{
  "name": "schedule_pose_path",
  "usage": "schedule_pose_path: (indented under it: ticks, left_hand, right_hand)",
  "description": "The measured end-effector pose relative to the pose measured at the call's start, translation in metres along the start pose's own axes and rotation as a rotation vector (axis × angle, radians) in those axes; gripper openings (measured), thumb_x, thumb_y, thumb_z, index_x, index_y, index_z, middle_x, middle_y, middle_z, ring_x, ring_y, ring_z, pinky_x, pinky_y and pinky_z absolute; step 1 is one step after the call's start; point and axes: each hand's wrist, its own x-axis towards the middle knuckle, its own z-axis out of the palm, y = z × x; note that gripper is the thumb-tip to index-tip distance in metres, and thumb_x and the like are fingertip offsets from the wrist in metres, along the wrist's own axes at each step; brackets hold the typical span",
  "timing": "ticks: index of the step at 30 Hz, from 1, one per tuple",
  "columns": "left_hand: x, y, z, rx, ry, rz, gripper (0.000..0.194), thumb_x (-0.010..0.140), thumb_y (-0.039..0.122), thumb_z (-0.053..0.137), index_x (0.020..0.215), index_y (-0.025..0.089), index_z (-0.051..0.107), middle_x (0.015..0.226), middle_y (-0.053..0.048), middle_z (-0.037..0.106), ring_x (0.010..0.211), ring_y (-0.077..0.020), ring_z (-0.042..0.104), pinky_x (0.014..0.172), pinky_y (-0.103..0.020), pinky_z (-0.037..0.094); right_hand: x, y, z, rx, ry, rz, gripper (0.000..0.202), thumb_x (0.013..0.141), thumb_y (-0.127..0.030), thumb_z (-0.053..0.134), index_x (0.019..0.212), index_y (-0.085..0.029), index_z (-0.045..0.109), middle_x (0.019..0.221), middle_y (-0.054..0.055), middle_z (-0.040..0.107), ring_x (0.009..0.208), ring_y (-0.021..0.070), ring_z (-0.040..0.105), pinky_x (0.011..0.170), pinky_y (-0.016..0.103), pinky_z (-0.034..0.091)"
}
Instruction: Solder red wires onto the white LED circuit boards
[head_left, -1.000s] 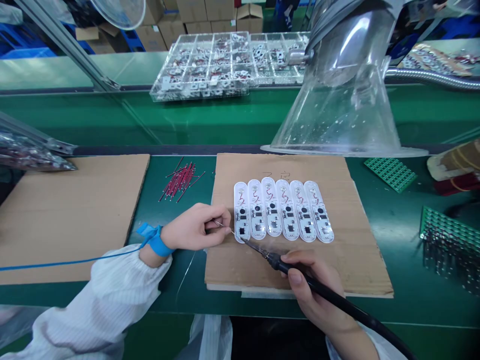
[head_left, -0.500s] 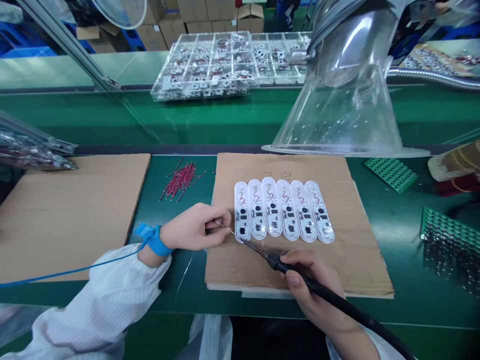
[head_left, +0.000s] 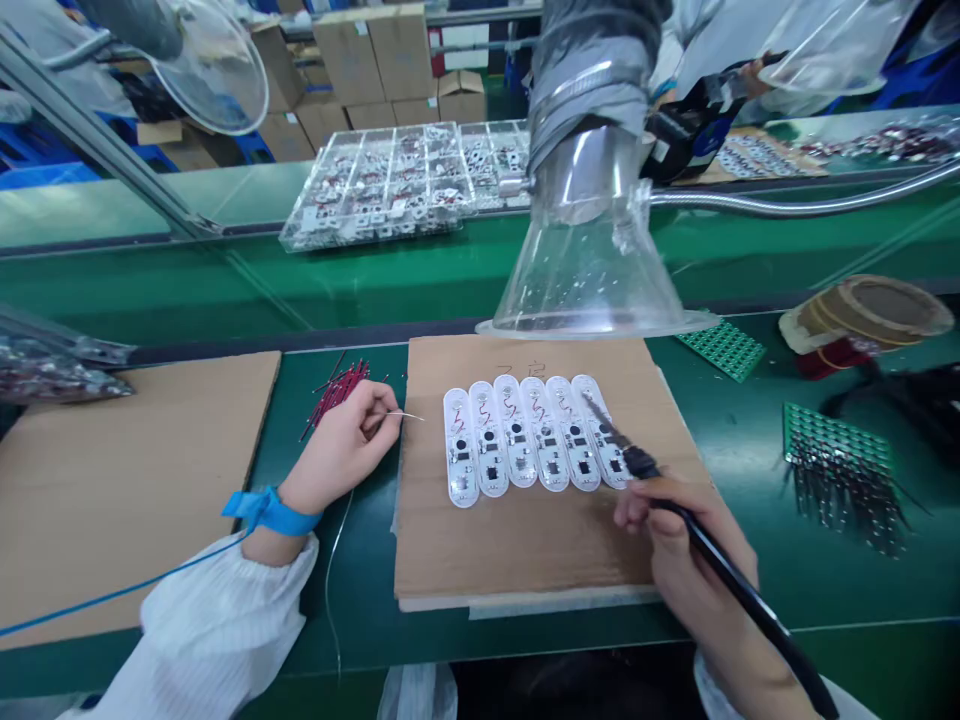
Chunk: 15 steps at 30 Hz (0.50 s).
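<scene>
My left hand (head_left: 341, 430) pinches a thin solder wire (head_left: 409, 415), whose end sticks out to the right over the cardboard's left edge. The rest of the strand trails down across the bench. Beside those fingers lies a pile of short red wires (head_left: 336, 392), partly hidden by the hand. My right hand (head_left: 694, 545) is closed around a black soldering iron (head_left: 731, 580); its tip points up and left above the rightmost white circuit board. Several long white circuit boards (head_left: 517, 440) with rounded ends lie in a row on the cardboard sheet (head_left: 525, 550), bearing red squiggles and dark components.
A clear fume hood (head_left: 592, 270) hangs over the cardboard's far edge. At right are green boards (head_left: 724, 348), black-leaded parts (head_left: 847, 490) and a tape roll (head_left: 862, 310). Another cardboard sheet (head_left: 127, 480) lies left. Clear compartment trays (head_left: 382, 185) sit on the shelf. A person's sleeve (head_left: 720, 40) shows behind.
My left hand has drawn back from the leftmost board toward the red wires, keeping the solder. The soldering iron has moved right and up, from the leftmost board to above the rightmost. The view has shifted.
</scene>
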Motion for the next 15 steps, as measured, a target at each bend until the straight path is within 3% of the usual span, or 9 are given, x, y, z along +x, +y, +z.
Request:
schedule_pose_path:
  ticks: [3,6,8,10,12,15]
  left_hand:
    - [0.003,-0.001,-0.002,0.080,-0.001,-0.169,0.029,0.105,0.049,0.057,0.091,0.025,0.054,0.068,0.006,0.049,0.062,-0.0167,0.049,0.062,-0.028,0.039]
    - [-0.001,0.003,-0.004,0.130,-0.099,-0.278,0.048,0.108,0.062,0.047,0.082,0.024,0.060,0.068,0.001,0.063,0.066,-0.0207,0.059,0.065,-0.030,0.042]
    - [-0.007,0.009,-0.005,0.089,-0.102,-0.338,0.054,0.109,0.065,0.042,0.087,0.024,0.069,0.084,-0.004,0.078,0.085,-0.0251,0.071,0.076,-0.031,0.050]
    - [-0.014,0.014,-0.004,0.021,-0.083,-0.405,0.056,0.108,0.067,0.043,0.100,0.023,0.076,0.101,-0.007,0.084,0.097,-0.0272,0.073,0.081,-0.031,0.054]
    - [-0.021,0.017,0.001,-0.067,-0.054,-0.490,0.059,0.105,0.070,0.047,0.116,0.021,0.076,0.103,-0.008,0.083,0.080,-0.0241,0.069,0.067,-0.031,0.052]
    - [-0.027,0.019,0.014,-0.240,0.018,-0.601,0.069,0.100,0.078,0.049,0.129,0.019,0.071,0.093,-0.006,0.079,0.050,-0.0163,0.049,0.046,-0.030,0.039]
  right_hand:
    - [0.011,0.028,-0.048,-0.405,-0.035,-0.140,0.009,0.110,-0.034,0.069,0.114,-0.032,0.077,0.102,0.004,0.076,0.094,0.0247,0.073,0.085,0.040,0.060]
    - [0.004,0.056,-0.079,-0.582,0.005,-0.163,0.015,0.105,-0.040,0.074,0.117,-0.032,0.076,0.121,0.009,0.078,0.129,0.0353,0.070,0.110,0.052,0.057]
    - [-0.008,0.062,-0.084,-0.568,0.002,-0.074,0.027,0.103,-0.044,0.077,0.127,-0.032,0.073,0.136,0.011,0.075,0.139,0.0374,0.066,0.119,0.056,0.054]
    - [-0.019,0.056,-0.079,-0.473,-0.011,0.005,0.036,0.102,-0.043,0.077,0.136,-0.031,0.069,0.144,0.011,0.072,0.138,0.0352,0.069,0.119,0.054,0.057]
    - [-0.027,0.042,-0.072,-0.354,0.020,0.036,0.035,0.103,-0.038,0.076,0.136,-0.032,0.066,0.143,0.010,0.074,0.133,0.0314,0.074,0.116,0.049,0.061]
    - [-0.030,0.020,-0.068,-0.198,0.078,0.090,0.028,0.104,-0.035,0.075,0.130,-0.032,0.065,0.139,0.008,0.078,0.129,0.0296,0.079,0.114,0.047,0.064]
